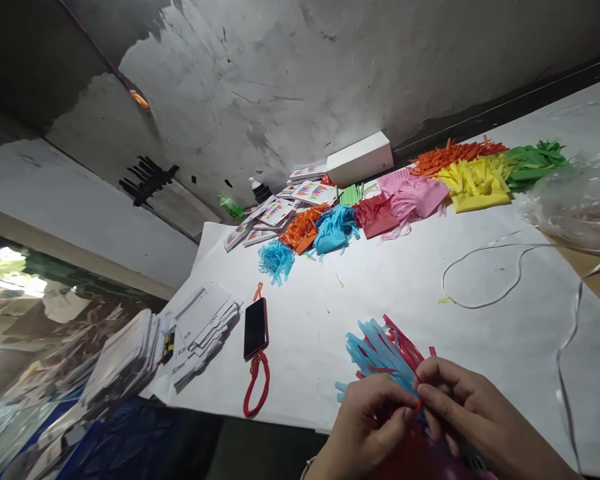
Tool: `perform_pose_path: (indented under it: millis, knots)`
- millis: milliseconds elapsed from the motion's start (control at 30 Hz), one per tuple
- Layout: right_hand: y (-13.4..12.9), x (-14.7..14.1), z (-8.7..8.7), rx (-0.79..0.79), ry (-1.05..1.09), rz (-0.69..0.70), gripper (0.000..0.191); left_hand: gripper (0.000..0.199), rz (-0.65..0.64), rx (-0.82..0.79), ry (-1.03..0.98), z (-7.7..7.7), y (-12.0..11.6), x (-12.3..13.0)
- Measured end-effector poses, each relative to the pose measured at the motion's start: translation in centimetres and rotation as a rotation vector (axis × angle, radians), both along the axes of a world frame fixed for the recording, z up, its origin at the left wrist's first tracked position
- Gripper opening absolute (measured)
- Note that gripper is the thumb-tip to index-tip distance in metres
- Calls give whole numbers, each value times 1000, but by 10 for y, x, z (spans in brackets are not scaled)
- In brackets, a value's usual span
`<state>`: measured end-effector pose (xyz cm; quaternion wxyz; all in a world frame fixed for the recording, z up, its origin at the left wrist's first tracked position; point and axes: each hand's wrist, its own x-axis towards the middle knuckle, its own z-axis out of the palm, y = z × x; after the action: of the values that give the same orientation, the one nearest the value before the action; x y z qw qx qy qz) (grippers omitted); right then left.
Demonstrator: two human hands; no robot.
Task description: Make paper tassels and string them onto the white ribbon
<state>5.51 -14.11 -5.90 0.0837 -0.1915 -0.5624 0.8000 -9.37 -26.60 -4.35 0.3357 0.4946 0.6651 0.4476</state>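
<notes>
At the table's near edge, both hands meet on a bundle of fringed tissue paper [380, 350], with light blue and red strips fanning out toward the far side. My left hand [373, 423] is closed, its thumb and forefinger pinching at the bundle's neck. My right hand [460, 400] is closed too, fingertips pinched right beside the left ones. Between the fingertips shows a small bit of red-orange [419, 404]; whether it is a tie or a paper strip I cannot tell. The lower part of the bundle is mostly hidden by the hands.
Fringed paper piles in orange [305, 229], blue [336, 230], pink [420, 195], yellow [475, 183] and green [535, 163] line the back. A phone [256, 328] with red strap, paper stacks [205, 327], a white box [360, 159], white cord [485, 305] and clear plastic [575, 200] surround the work area.
</notes>
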Motion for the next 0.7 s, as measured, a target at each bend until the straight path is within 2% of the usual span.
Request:
perform_pose_path:
  millis: [100,167,233,367,467,567,633,700]
  knots:
    - [7,0,-1,304,59,-90,39,21,4,-20,70,0,1,2]
    - [14,2,0,382,108,-163,34,20,-28,-46,122,0,1,3]
    - [22,6,5,263,172,-237,31,19,-98,-59,183,1,2,5]
    - [29,13,25,-130,389,-304,25,26,-202,-14,321,8,5,13]
    - [24,13,43,-190,397,-224,24,41,-161,75,426,7,12,33]
    - [20,21,60,-131,354,-146,31,57,-159,147,515,-14,23,62]
    - [25,40,70,-75,372,-188,32,48,-152,115,600,-35,30,78]
    - [33,73,79,13,381,-344,34,29,-159,51,705,-51,35,84]
